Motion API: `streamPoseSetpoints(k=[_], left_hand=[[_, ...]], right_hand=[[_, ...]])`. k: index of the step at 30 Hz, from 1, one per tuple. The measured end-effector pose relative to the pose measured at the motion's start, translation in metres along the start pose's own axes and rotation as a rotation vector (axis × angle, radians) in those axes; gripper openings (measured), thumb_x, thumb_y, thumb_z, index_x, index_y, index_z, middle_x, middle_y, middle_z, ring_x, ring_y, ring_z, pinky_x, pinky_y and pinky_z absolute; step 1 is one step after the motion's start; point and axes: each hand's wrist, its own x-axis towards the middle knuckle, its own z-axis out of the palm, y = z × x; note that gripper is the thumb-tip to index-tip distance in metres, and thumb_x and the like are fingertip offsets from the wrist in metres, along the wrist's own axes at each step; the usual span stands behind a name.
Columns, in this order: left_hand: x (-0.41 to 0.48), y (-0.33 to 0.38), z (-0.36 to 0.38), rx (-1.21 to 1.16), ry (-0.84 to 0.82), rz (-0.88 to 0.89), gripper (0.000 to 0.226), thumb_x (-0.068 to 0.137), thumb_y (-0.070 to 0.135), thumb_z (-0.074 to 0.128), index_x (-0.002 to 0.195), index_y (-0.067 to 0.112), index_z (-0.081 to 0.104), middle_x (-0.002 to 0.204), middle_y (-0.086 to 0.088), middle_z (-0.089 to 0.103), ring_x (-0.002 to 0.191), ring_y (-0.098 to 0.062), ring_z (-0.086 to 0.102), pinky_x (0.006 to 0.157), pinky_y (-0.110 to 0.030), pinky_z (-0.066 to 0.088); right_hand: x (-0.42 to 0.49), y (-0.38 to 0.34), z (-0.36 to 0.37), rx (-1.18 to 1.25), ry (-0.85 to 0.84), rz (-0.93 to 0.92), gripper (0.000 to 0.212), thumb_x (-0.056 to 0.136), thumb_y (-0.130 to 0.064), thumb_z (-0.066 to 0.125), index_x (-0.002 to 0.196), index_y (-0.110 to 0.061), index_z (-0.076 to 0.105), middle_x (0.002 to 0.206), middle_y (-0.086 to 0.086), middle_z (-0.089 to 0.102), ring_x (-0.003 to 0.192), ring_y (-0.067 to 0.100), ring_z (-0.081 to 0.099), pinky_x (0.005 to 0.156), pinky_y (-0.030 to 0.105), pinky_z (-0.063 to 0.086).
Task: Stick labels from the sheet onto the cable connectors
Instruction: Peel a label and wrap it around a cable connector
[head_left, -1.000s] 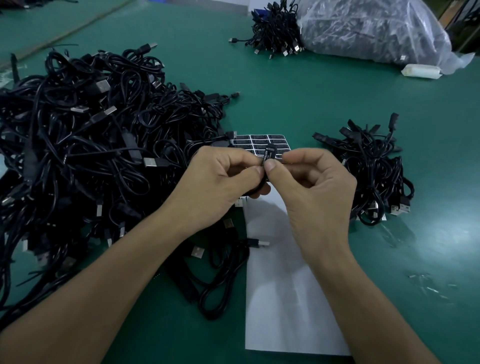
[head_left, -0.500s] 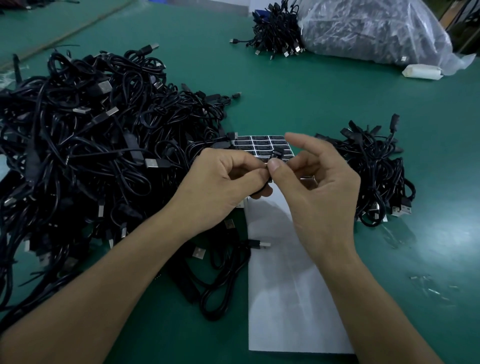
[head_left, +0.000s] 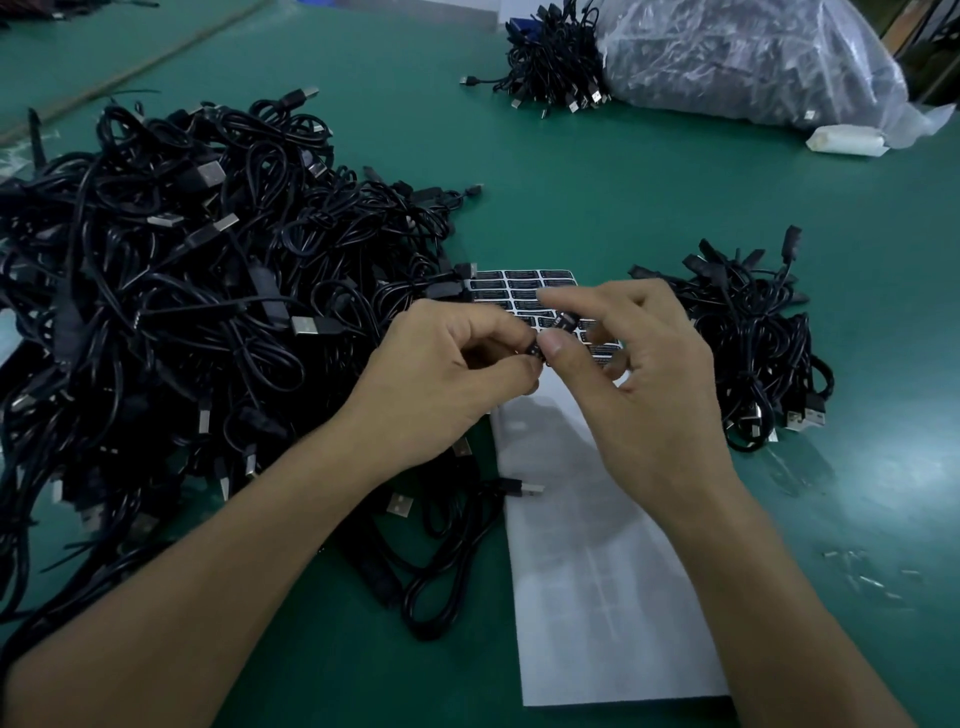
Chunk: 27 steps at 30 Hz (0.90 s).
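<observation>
My left hand (head_left: 441, 374) grips a small black cable connector (head_left: 563, 325) above the label sheet (head_left: 597, 571). My right hand (head_left: 639, 374) pinches the same connector between thumb and index finger, the other fingers spread loosely. Whether a label sits on the connector is hidden by my fingertips. Black labels (head_left: 519, 286) remain in rows at the sheet's far end; the near part is bare white backing. The connector's cable (head_left: 447, 571) loops down onto the table below my left hand.
A large tangled pile of black USB cables (head_left: 182, 291) fills the left of the green table. A smaller cable pile (head_left: 753, 338) lies to the right of the sheet. At the back are a cable bundle (head_left: 556, 62), a clear plastic bag (head_left: 737, 57) and a white roll (head_left: 847, 140).
My right hand's fingers have uncurled and spread while thumb and index stay on the connector. My left hand has kept its grip and hardly moved.
</observation>
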Motion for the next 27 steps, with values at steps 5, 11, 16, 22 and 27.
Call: streamPoseSetpoints(k=[5, 11, 16, 22, 27], left_hand=[[0.0, -0.001, 0.0, 0.048, 0.015, -0.027, 0.013, 0.077, 0.027, 0.069, 0.082, 0.019, 0.078, 0.074, -0.005, 0.075, 0.078, -0.039, 0.069, 0.073, -0.055, 0.056], [0.0, -0.003, -0.001, 0.06, 0.004, -0.046, 0.009, 0.088, 0.011, 0.074, 0.086, 0.019, 0.078, 0.075, 0.003, 0.076, 0.078, -0.027, 0.073, 0.075, -0.049, 0.059], [0.0, -0.003, -0.001, 0.071, 0.007, -0.037, 0.01, 0.091, 0.012, 0.072, 0.088, 0.02, 0.078, 0.074, 0.007, 0.076, 0.075, -0.025, 0.073, 0.073, -0.049, 0.059], [0.001, -0.005, -0.002, 0.053, 0.005, -0.026, 0.012, 0.092, 0.013, 0.071, 0.088, 0.022, 0.077, 0.074, 0.007, 0.076, 0.071, -0.022, 0.072, 0.074, -0.047, 0.062], [0.001, -0.007, -0.002, 0.025, -0.021, -0.013, 0.01, 0.093, 0.015, 0.072, 0.088, 0.021, 0.077, 0.075, 0.006, 0.076, 0.069, -0.009, 0.071, 0.071, -0.032, 0.061]], right_hand=[[0.0, 0.002, -0.004, -0.058, 0.016, -0.041, 0.019, 0.089, -0.017, 0.074, 0.106, -0.027, 0.075, 0.102, -0.016, 0.05, 0.101, -0.004, 0.051, 0.083, 0.008, 0.039], [0.0, 0.002, -0.004, -0.041, 0.047, -0.055, 0.017, 0.085, -0.011, 0.077, 0.098, -0.023, 0.077, 0.102, -0.007, 0.054, 0.099, -0.003, 0.051, 0.081, 0.007, 0.037], [-0.001, -0.001, -0.002, -0.037, 0.032, -0.075, 0.02, 0.088, -0.009, 0.075, 0.1, -0.025, 0.077, 0.102, -0.006, 0.055, 0.098, 0.002, 0.055, 0.079, 0.009, 0.043], [-0.002, -0.006, 0.001, 0.035, 0.061, -0.087, 0.026, 0.09, -0.004, 0.07, 0.103, -0.026, 0.075, 0.092, -0.013, 0.066, 0.086, -0.006, 0.06, 0.075, 0.006, 0.043], [-0.002, -0.012, 0.003, 0.207, 0.075, 0.023, 0.046, 0.085, -0.006, 0.073, 0.109, -0.043, 0.062, 0.081, -0.018, 0.068, 0.075, 0.003, 0.066, 0.067, 0.01, 0.045]])
